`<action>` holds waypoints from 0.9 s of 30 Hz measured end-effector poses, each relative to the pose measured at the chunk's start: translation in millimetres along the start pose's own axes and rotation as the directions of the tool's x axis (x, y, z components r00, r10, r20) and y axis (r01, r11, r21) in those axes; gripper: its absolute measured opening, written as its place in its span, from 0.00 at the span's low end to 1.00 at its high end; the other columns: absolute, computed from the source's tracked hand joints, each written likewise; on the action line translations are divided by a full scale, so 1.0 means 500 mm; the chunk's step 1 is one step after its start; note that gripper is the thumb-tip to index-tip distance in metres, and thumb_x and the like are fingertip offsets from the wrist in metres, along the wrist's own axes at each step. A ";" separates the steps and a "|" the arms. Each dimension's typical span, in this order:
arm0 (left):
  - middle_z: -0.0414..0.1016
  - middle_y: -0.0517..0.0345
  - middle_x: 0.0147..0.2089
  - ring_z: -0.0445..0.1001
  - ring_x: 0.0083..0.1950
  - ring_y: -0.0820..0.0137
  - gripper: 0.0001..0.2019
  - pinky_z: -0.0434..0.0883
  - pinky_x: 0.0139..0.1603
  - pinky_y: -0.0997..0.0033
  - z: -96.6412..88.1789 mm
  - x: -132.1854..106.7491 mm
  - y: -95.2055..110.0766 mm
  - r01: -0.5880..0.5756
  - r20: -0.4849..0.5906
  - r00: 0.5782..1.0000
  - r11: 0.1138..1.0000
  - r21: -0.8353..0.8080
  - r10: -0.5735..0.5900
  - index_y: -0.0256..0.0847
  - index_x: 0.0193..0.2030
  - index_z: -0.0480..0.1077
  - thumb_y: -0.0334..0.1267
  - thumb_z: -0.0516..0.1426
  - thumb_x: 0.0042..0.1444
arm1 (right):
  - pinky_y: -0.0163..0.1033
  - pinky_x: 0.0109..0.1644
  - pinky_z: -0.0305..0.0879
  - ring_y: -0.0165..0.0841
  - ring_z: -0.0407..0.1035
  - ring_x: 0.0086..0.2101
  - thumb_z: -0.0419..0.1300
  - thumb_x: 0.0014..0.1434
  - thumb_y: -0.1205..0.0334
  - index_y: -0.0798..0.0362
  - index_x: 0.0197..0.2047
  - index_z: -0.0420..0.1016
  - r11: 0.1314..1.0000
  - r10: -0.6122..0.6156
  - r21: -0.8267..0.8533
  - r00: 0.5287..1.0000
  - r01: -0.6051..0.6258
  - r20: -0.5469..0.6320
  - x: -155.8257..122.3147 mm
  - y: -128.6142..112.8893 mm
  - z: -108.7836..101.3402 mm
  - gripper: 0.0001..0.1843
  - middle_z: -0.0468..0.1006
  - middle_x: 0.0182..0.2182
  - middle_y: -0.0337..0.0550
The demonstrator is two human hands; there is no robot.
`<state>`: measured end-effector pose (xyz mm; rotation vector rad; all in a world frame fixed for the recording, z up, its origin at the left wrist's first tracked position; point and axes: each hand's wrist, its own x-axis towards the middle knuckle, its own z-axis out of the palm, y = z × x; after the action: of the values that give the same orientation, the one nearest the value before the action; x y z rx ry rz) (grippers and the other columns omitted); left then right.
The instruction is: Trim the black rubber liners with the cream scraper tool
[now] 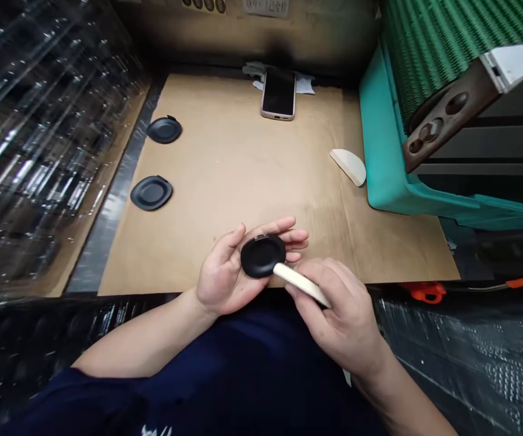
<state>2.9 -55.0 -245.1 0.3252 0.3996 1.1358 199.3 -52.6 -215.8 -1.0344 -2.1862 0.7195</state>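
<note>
My left hand lies palm up above the front of the cardboard, its fingers stretched out under a small black oval plastic dish. The dish has a shallow round hollow and a small tab on its far rim. My right hand is closed around a cream-coloured flat piece, seen nearly edge-on, its tip against the dish's right lower rim. Two similar black dishes rest at the left, one farther back and one nearer. A whitish half-round piece lies at the right.
A brown cardboard sheet covers the work surface. At its back a phone lies on crumpled paper. A teal crate with green ribbed material stands right, beside a metal bracket. Clear plastic trays are stacked left; an orange-handled tool lies below.
</note>
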 end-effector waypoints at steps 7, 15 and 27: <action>0.70 0.36 0.67 0.63 0.73 0.50 0.32 0.53 0.76 0.49 0.002 -0.003 0.000 -0.019 0.038 0.999 1.000 -0.020 0.020 0.30 0.66 0.68 0.52 0.39 0.72 | 0.42 0.34 0.64 0.35 0.69 0.31 0.60 0.67 0.67 0.62 0.51 0.75 0.946 -0.149 -0.291 0.989 0.140 -0.007 0.023 -0.031 0.050 0.11 0.77 0.32 0.46; 0.66 0.37 0.70 0.61 0.74 0.51 0.28 0.53 0.77 0.50 0.002 0.004 -0.009 -0.050 0.022 0.998 0.998 -0.031 0.051 0.27 0.64 0.70 0.40 0.40 0.70 | 0.42 0.33 0.60 0.35 0.66 0.29 0.60 0.64 0.72 0.62 0.49 0.77 0.886 -0.195 -0.437 0.980 0.159 -0.040 0.036 -0.030 0.050 0.10 0.74 0.29 0.44; 0.67 0.41 0.70 0.61 0.74 0.50 0.26 0.51 0.77 0.47 0.009 0.003 -0.008 -0.117 -0.033 0.992 0.992 0.055 0.119 0.32 0.55 0.75 0.40 0.40 0.69 | 0.40 0.32 0.64 0.33 0.69 0.29 0.57 0.67 0.71 0.61 0.47 0.76 0.960 -0.135 -0.248 0.991 0.127 -0.014 0.032 -0.034 0.065 0.08 0.74 0.29 0.43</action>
<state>8.7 -55.6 -243.1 0.3790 0.4477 1.2500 160.0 -55.9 -221.2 -1.0011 -2.3334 0.3754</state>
